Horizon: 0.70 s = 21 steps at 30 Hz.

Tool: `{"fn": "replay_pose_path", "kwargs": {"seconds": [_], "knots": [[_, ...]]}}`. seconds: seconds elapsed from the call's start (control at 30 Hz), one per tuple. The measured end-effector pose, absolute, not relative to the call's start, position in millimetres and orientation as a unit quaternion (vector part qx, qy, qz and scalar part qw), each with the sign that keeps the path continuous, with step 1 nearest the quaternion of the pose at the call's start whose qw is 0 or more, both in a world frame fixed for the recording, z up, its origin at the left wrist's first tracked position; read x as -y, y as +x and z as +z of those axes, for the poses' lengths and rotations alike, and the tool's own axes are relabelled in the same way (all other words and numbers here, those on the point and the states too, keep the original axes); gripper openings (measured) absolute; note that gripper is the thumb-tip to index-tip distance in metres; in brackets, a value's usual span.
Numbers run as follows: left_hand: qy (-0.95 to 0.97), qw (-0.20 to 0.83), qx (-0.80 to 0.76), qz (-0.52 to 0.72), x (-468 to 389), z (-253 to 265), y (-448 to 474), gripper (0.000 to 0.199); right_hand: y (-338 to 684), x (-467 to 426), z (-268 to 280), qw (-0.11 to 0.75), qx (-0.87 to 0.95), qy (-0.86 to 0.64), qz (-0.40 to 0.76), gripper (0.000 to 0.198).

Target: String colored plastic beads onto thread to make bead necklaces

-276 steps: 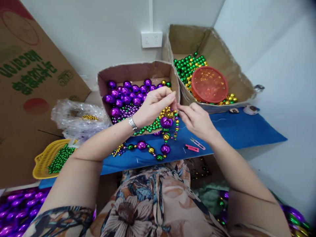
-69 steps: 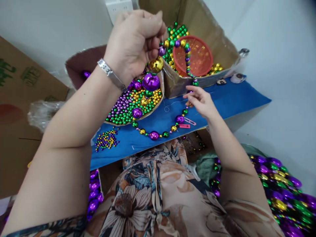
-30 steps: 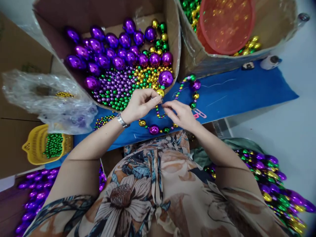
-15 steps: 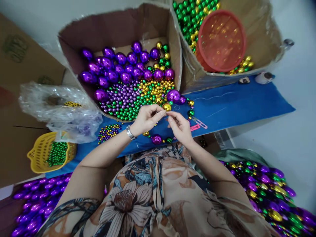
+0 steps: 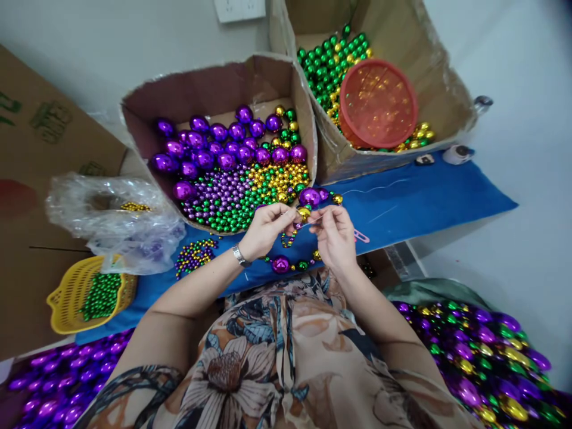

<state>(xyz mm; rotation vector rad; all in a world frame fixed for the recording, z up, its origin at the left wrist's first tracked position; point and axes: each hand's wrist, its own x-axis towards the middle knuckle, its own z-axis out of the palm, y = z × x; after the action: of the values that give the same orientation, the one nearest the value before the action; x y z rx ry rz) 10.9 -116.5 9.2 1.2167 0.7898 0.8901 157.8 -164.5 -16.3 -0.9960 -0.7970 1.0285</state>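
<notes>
My left hand (image 5: pixel 267 231) is closed in a pinch on a thin string beside a gold bead (image 5: pixel 304 213). My right hand (image 5: pixel 335 237) pinches the string too, and a short stretch of it runs taut between the two hands. Around them lies a bead necklace, with a large purple bead (image 5: pixel 310 197) above the fingers and another purple bead (image 5: pixel 280 264) below, among smaller green and gold ones. A pink plastic clip (image 5: pixel 361 236) sticks out to the right of my right hand. The exact fingertip grip is partly hidden.
A cardboard box (image 5: pixel 192 83) of purple, green and gold beads stands ahead. Right of it, another box (image 5: pixel 429 65) holds beads and a red basket (image 5: pixel 379 101). Loose beads (image 5: pixel 195 256) and a yellow basket (image 5: pixel 67 298) are at left. Bead heaps (image 5: pixel 482 351) lie low on both sides.
My hands have drawn slightly apart, with the string now stretched between them. My right hand has turned and moved to the right. The camera view has tilted upward.
</notes>
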Motion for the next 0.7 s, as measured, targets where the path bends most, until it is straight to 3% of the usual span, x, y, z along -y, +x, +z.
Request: {"fn": "replay_pose_path", "kwargs": {"seconds": [0.17, 0.4, 0.53, 0.7], "knots": [[0.472, 0.73, -0.328, 0.37, 110.5, 4.2, 7.4, 0.033, 166.3, 162.5, -18.3, 0.645, 0.395, -0.447, 0.477, 0.026], [0.573, 0.628, -0.328, 0.412, 107.8, 10.3, 5.7, 0.034, 178.3, 160.5, -13.5, 0.56, 0.557, -0.481, 0.38, 0.025], [0.641, 0.564, -0.325, 0.408, 110.0, 16.1, 5.8, 0.032, 180.4, 158.0, -7.7, 0.512, 0.603, -0.473, 0.388, 0.025], [0.648, 0.559, -0.318, 0.408, 113.0, 16.7, 3.8, 0.03, 181.8, 154.1, -7.2, 0.49, 0.583, -0.492, 0.422, 0.027]]}}
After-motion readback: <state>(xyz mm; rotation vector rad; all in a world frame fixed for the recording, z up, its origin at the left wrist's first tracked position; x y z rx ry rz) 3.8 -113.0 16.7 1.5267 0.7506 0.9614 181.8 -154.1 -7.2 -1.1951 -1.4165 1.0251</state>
